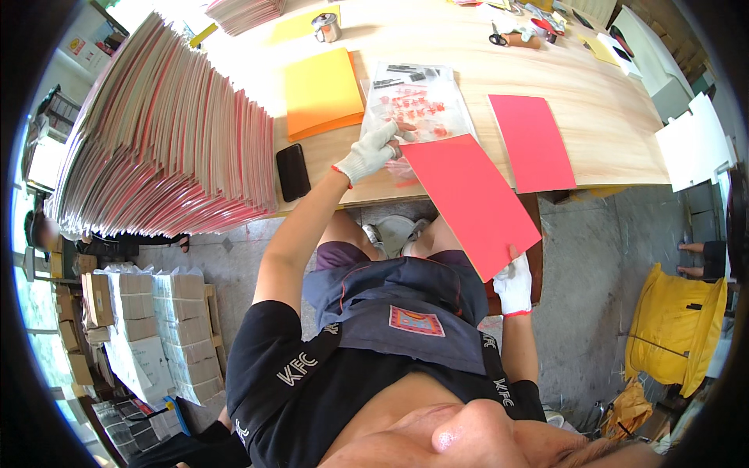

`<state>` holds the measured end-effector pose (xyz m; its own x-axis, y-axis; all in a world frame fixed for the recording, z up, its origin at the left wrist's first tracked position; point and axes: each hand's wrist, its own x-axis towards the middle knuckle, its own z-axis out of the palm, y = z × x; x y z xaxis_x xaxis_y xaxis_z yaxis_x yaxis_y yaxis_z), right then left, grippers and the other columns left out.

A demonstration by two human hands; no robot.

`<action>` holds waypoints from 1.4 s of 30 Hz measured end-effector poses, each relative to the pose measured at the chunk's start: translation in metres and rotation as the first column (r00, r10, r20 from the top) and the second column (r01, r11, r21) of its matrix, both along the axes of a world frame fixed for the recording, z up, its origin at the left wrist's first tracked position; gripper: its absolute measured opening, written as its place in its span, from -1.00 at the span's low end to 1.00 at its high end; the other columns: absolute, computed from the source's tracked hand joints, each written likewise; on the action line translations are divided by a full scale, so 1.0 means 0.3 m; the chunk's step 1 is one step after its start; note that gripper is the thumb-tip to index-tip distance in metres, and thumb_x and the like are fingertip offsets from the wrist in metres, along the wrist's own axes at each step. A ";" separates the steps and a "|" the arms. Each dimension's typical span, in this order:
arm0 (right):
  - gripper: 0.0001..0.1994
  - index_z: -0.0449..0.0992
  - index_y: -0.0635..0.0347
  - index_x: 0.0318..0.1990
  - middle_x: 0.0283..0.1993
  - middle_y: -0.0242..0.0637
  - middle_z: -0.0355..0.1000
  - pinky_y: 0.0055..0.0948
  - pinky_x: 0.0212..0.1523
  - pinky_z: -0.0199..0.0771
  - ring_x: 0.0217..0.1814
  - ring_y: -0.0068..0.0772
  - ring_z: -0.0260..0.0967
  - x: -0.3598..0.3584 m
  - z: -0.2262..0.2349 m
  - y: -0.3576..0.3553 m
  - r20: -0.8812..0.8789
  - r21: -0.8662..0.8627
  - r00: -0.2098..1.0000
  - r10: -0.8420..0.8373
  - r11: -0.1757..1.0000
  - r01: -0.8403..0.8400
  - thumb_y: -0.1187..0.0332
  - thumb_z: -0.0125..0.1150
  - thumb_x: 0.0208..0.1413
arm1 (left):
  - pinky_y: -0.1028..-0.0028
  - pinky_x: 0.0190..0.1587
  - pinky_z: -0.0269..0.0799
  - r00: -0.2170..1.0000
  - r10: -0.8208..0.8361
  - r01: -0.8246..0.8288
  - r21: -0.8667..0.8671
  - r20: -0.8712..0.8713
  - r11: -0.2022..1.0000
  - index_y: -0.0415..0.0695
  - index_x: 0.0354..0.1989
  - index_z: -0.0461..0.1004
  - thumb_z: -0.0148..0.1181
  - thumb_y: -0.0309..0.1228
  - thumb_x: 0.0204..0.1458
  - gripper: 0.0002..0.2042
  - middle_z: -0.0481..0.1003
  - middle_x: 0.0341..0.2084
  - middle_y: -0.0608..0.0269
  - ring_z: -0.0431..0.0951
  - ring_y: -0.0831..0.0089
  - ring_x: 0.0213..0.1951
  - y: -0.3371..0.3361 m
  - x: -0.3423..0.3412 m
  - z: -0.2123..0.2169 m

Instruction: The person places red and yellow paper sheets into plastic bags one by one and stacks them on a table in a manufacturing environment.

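Observation:
A flat pink-red sheet of card [476, 203] slants from the table edge down over my lap. My right hand [512, 287], in a white glove with bare fingertips, is closed on its lower right corner. At the card's upper left corner is my gloved left hand [368, 156], with fingers stretched out and apart. Its fingertips reach over a stack of clear plastic bags [460, 109] with red and black print. Whether a fingertip touches the card corner is hard to tell. A second pink-red card [532, 144] lies flat on the table to the right.
Tall stacks of red-edged boards [172, 132] fill the table's left. Beside them are a black phone [292, 173] and orange-yellow folders [322, 92]. A metal cup [326, 28] and scissors [498, 36] stand farther back. Wrapped bundles [183, 327] and a yellow sack [672, 331] flank me.

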<state>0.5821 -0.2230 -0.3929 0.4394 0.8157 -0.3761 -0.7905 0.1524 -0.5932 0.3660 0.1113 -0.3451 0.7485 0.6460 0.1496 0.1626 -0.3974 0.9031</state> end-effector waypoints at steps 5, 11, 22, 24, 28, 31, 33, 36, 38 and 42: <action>-0.60 0.24 0.17 0.19 -0.21 -0.34 0.43 -0.65 -0.67 0.29 -0.58 -0.62 0.30 -0.017 0.011 0.039 0.101 -0.024 0.994 -0.046 0.999 0.048 0.35 0.10 0.22 | 0.46 -0.31 0.43 0.971 0.196 -0.093 0.540 -0.136 0.836 -0.11 -0.02 0.39 -0.07 -0.72 -0.09 -0.58 0.47 -0.27 0.25 0.46 0.52 -0.41 -0.056 -0.009 -0.006; -0.70 0.29 0.13 0.11 -0.30 -0.39 0.43 -0.65 -0.68 0.21 -0.63 -0.63 0.25 -0.083 0.087 0.041 0.114 0.043 0.994 0.003 0.999 -0.008 0.34 0.05 0.26 | 0.43 -0.34 0.46 0.905 0.374 -0.402 0.124 0.202 0.907 -0.05 0.17 0.23 0.00 -0.64 0.03 -0.53 0.44 -0.27 0.24 0.50 0.50 -0.39 -0.274 0.004 -0.128; -0.75 0.29 0.14 0.05 -0.30 -0.32 0.44 -0.57 -0.56 0.39 -0.54 -0.54 0.38 -0.208 0.093 -0.042 0.103 -0.153 0.991 0.089 0.986 -0.072 0.34 0.03 0.28 | 0.41 -0.42 0.56 0.504 0.863 -0.122 -0.984 0.050 0.128 -0.17 0.04 0.30 0.04 -0.49 0.14 -0.71 0.52 -0.29 0.10 0.58 0.36 -0.28 -0.490 0.320 -0.398; -0.76 0.31 0.15 0.03 -0.28 -0.31 0.44 -0.55 -0.56 0.42 -0.52 -0.51 0.39 -0.236 0.001 -0.040 0.090 -0.249 0.991 0.095 0.966 -0.070 0.34 0.06 0.26 | 0.41 -0.42 0.56 0.565 0.825 -0.158 -0.983 -0.015 0.090 -0.17 0.02 0.32 0.05 -0.48 0.14 -0.73 0.52 -0.30 0.10 0.58 0.36 -0.28 -0.549 0.288 -0.431; -0.76 0.36 0.18 0.02 -0.12 -0.28 0.40 -0.52 -0.31 0.54 -0.23 -0.43 0.43 -0.294 -0.087 0.087 0.017 -0.237 0.991 0.131 0.964 -0.123 0.38 0.10 0.23 | 0.42 -0.43 0.56 0.680 0.717 -0.253 -0.967 -0.152 0.035 -0.18 -0.04 0.36 0.05 -0.45 0.15 -0.78 0.53 -0.33 0.10 0.58 0.36 -0.29 -0.645 0.182 -0.489; -0.63 0.25 0.30 0.18 0.11 -0.13 0.27 -0.33 0.15 0.46 0.14 -0.22 0.31 -0.289 -0.165 0.281 -0.185 0.068 0.979 0.081 0.995 -0.069 0.32 -0.02 0.29 | 0.42 -0.44 0.55 0.758 0.634 -0.275 -0.956 -0.152 0.100 -0.19 -0.08 0.39 0.05 -0.43 0.15 -0.80 0.54 -0.34 0.11 0.58 0.35 -0.30 -0.658 0.129 -0.506; -0.56 0.15 0.34 0.26 0.21 -0.05 0.17 -0.23 0.28 0.32 0.24 -0.10 0.21 -0.259 -0.192 0.381 -0.266 0.085 0.961 0.071 0.995 -0.050 0.27 -0.12 0.33 | 0.40 -0.39 0.51 0.763 0.639 -0.106 -0.957 0.097 0.272 -0.18 -0.21 0.45 -0.04 -0.42 0.16 -0.84 0.54 -0.37 0.14 0.57 0.34 -0.35 -0.634 0.124 -0.530; -0.59 0.20 0.27 0.25 0.14 -0.08 0.28 -0.29 0.12 0.47 0.09 -0.20 0.35 -0.264 -0.183 0.399 -0.258 -0.020 0.948 0.184 0.980 -0.196 0.25 -0.16 0.34 | 0.34 -0.28 0.50 0.851 0.525 -0.115 -0.968 0.019 0.222 -0.22 -0.16 0.43 -0.11 -0.39 0.19 -0.78 0.52 -0.29 0.08 0.56 0.27 -0.30 -0.543 0.073 -0.482; -0.66 0.32 0.25 0.16 -0.12 -0.20 0.46 -0.40 -0.17 0.56 -0.22 -0.36 0.48 -0.264 -0.130 0.366 -0.062 -0.162 0.934 0.351 0.920 -0.357 0.29 -0.13 0.32 | 0.34 -0.28 0.52 0.885 0.465 -0.086 -0.988 -0.017 0.127 -0.24 -0.13 0.42 -0.11 -0.33 0.21 -0.75 0.51 -0.25 0.04 0.55 0.25 -0.31 -0.543 -0.002 -0.518; -0.72 0.49 0.12 -0.02 -0.47 -0.33 0.51 -0.49 -0.49 0.41 -0.54 -0.40 0.44 -0.287 -0.011 0.385 0.606 -0.459 0.466 0.645 0.762 -0.458 0.20 0.02 0.26 | 0.49 -0.40 0.51 0.834 0.544 -0.337 -0.867 -0.094 0.367 -0.23 -0.12 0.42 0.06 -0.27 0.19 -0.73 0.54 -0.27 0.12 0.56 0.41 -0.40 -0.490 -0.161 -0.393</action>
